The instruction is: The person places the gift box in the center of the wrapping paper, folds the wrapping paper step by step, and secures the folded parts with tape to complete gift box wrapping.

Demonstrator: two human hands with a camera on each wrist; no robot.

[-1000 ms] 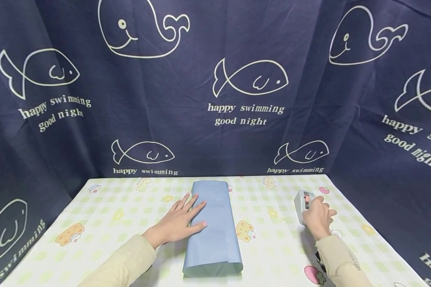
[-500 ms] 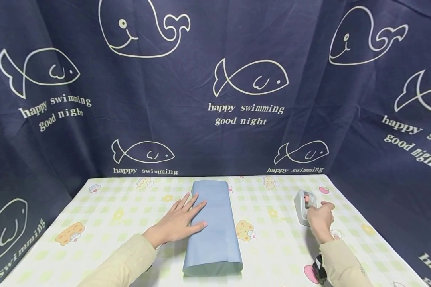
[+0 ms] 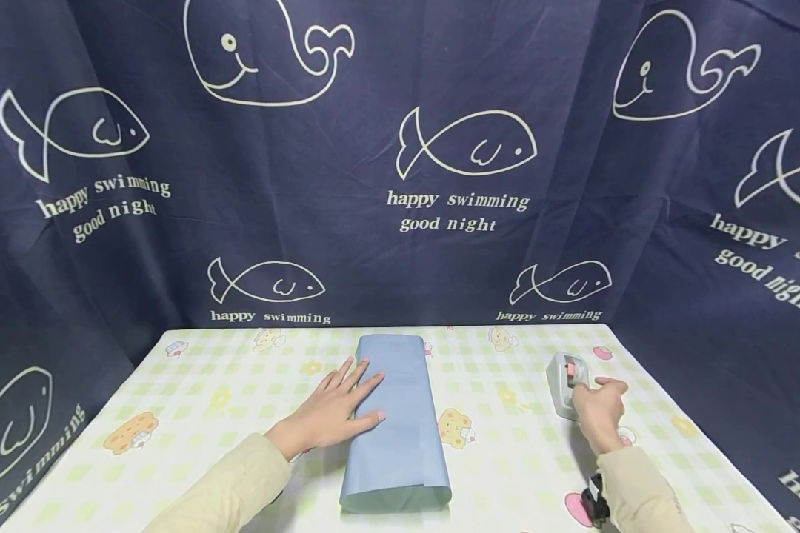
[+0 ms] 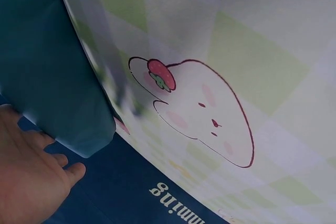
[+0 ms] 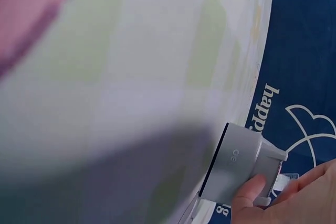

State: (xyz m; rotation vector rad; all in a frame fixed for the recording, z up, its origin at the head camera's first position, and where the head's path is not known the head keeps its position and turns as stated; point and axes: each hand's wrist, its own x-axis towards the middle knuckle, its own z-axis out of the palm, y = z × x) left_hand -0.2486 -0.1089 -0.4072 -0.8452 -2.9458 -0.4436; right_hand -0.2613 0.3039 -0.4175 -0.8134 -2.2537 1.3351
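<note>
A blue paper sleeve (image 3: 396, 422) lies lengthwise on the table, wrapped into a flattened tube with an overlapping edge and a loose near end. My left hand (image 3: 330, 414) rests on its left side with fingers spread. In the left wrist view, those fingers (image 4: 76, 171) show beside the paper's end. At the right stands a grey tape dispenser (image 3: 558, 389) with a pinkish roll core. My right hand (image 3: 600, 411) grips its near end. In the right wrist view the thumb (image 5: 249, 190) presses the dispenser's side, and a small clear piece, perhaps tape, shows near the fingers.
A checked cloth (image 3: 227, 385) with cartoon prints covers the table. Dark blue curtains (image 3: 347, 222) with fish drawings hang behind and at both sides. A small black device (image 3: 595, 503) sits by the right wrist.
My right hand has shifted slightly at the tape dispenser, its wrist turning and its fingers drawing closer to the near end. The left hand and the blue paper have stayed put.
</note>
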